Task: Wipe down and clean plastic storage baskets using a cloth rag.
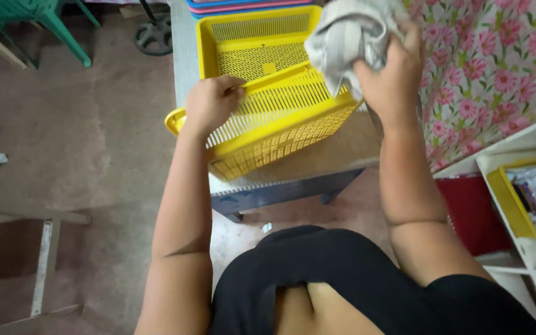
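A yellow perforated plastic tray (280,124) is tilted on edge over a small table (293,186). My left hand (209,102) grips its upper rim at the left. My right hand (389,74) is closed on a crumpled grey-white cloth (348,37), held against the tray's right end. A second yellow tray (255,31) lies flat on the table just behind the tilted one.
Stacked blue and pink trays (249,5) sit at the table's far end. A floral curtain (497,62) hangs on the right, above a white shelf (528,142) holding a yellow bin (510,198) of papers. A green plastic chair (38,18) and wooden frame (44,248) stand on the brown floor at left.
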